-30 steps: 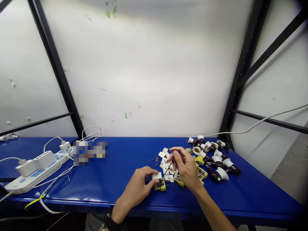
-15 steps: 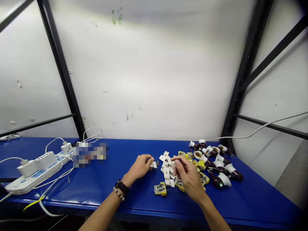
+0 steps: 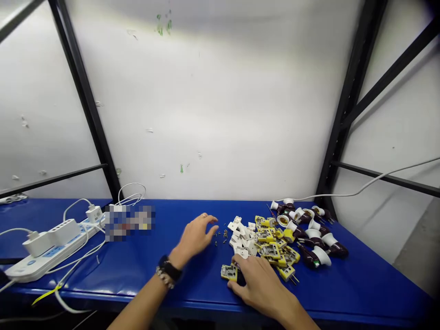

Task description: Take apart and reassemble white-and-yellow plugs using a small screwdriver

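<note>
Blue workbench (image 3: 360, 286) with yellow plug bases (image 3: 270, 250), white covers (image 3: 239, 238), screws (image 3: 222, 237), lamp holders (image 3: 311, 233), power strip (image 3: 44, 255)

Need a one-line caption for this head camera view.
Head view: right hand touches a yellow plug base on a blue table; left hand hovers beside small screws and white plug covers.

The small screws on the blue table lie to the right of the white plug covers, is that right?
No, the side is wrong: the head view shows the small screws to the left of the white plug covers, not the right, on the blue table.
</note>
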The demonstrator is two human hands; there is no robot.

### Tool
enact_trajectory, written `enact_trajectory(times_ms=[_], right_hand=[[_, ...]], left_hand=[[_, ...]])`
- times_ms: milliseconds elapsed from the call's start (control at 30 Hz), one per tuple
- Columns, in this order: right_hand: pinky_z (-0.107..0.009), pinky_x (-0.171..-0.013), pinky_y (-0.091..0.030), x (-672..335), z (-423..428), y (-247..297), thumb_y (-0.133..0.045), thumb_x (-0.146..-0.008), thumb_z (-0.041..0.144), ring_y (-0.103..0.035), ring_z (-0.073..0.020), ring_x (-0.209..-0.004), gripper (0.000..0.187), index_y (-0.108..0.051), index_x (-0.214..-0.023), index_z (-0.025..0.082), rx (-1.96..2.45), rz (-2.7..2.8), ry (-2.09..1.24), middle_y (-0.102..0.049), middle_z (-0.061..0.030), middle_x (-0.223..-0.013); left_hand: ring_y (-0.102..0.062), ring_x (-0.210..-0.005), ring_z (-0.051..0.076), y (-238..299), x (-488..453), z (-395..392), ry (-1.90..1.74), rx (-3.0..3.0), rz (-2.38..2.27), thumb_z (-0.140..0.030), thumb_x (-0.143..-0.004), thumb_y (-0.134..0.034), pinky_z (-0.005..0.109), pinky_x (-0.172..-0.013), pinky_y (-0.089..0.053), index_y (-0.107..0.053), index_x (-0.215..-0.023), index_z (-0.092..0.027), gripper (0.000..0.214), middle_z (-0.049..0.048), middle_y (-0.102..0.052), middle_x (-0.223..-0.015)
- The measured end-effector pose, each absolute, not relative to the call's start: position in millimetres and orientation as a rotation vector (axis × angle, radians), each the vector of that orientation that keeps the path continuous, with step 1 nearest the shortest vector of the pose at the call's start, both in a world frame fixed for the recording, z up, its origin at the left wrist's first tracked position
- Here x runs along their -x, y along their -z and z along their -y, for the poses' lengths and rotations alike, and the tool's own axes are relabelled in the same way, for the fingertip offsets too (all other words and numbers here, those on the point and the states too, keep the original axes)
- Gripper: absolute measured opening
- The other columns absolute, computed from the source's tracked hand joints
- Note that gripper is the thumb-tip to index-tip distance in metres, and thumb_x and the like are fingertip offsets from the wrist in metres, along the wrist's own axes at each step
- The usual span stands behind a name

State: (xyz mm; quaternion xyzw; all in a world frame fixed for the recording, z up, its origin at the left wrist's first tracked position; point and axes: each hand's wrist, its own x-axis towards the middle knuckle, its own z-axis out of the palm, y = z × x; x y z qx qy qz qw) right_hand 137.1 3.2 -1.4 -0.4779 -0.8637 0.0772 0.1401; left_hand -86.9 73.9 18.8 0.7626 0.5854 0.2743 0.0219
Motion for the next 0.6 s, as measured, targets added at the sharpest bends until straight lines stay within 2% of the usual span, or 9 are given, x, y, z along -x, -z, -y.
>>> enact_trajectory(times_ms=[100, 167, 233, 300, 367, 433, 600], right_hand=[[-0.033, -0.074, -0.047, -138, -7, -9, -0.072, -0.082, 0.040, -0.069, -0.0290, -0.086, 0.033, -0.070, -0.109, 0.022, 1.398, 2.417, -0.201, -0.074, -0.0071, -0.089], [-0.032, -0.069, -0.046, -147, -16, -25, -0.067, -0.085, 0.044, -0.070, -0.0278, -0.081, 0.035, -0.069, -0.113, 0.022, 1.454, 2.295, -0.156, -0.074, -0.0063, -0.084], [-0.031, -0.065, -0.045, -163, -33, -44, -0.061, -0.088, 0.049, -0.070, -0.0264, -0.076, 0.038, -0.069, -0.114, 0.022, 1.572, 2.131, -0.083, -0.075, -0.0061, -0.082], [-0.031, -0.062, -0.044, -183, -55, -61, -0.056, -0.090, 0.055, -0.071, -0.0282, -0.078, 0.045, -0.067, -0.117, 0.021, 1.712, 1.999, 0.063, -0.075, -0.0080, -0.083], [-0.032, -0.064, -0.044, -200, -76, -72, -0.059, -0.087, 0.053, -0.071, -0.0322, -0.088, 0.044, -0.069, -0.111, 0.018, 1.844, 1.959, 0.170, -0.076, -0.0120, -0.091], [-0.033, -0.065, -0.044, -211, -91, -74, -0.061, -0.085, 0.053, -0.071, -0.0342, -0.091, 0.042, -0.070, -0.105, 0.018, 1.917, 2.028, 0.170, -0.076, -0.0131, -0.092], [-0.036, -0.075, -0.047, -211, -99, -61, -0.059, -0.087, 0.053, -0.069, -0.0352, -0.102, 0.050, -0.067, -0.121, 0.016, 1.936, 2.060, 0.198, -0.076, -0.0142, -0.103]], left_hand=[[-0.064, -0.108, 0.026, -13, 154, -68, -0.838, -2.298, -2.085, -0.037, -0.096, -0.051, 0.035, -0.089, -0.050, -0.067, -0.119, -0.024, 0.031, 0.0075, -0.068, -0.118], [-0.060, -0.113, 0.030, -7, 203, -63, -0.749, -2.290, -2.304, -0.035, -0.097, -0.048, 0.041, -0.094, -0.049, -0.064, -0.125, -0.020, 0.035, 0.0109, -0.065, -0.124], [-0.056, -0.119, 0.033, 1, 244, -56, -0.522, -2.298, -2.478, -0.024, -0.097, -0.044, 0.046, -0.093, -0.049, -0.059, -0.135, -0.019, 0.041, 0.0129, -0.062, -0.131], [-0.055, -0.119, 0.033, 10, 274, -49, -0.278, -2.279, -2.605, -0.007, -0.091, -0.040, 0.048, -0.092, -0.048, -0.055, -0.139, -0.020, 0.053, 0.0122, -0.059, -0.138], [-0.054, -0.122, 0.033, 17, 290, -44, -0.081, -2.282, -2.644, 0.002, -0.083, -0.041, 0.048, -0.091, -0.047, -0.051, -0.143, -0.022, 0.066, 0.0112, -0.057, -0.142], [-0.052, -0.124, 0.033, 21, 296, -41, 0.015, -2.291, -2.649, 0.005, -0.081, -0.040, 0.046, -0.089, -0.048, -0.048, -0.146, -0.021, 0.070, 0.0117, -0.056, -0.144], [-0.055, -0.121, 0.032, 15, 297, -48, -0.021, -2.293, -2.647, 0.004, -0.084, -0.038, 0.045, -0.089, -0.048, -0.053, -0.142, -0.019, 0.065, 0.0131, -0.057, -0.140]])
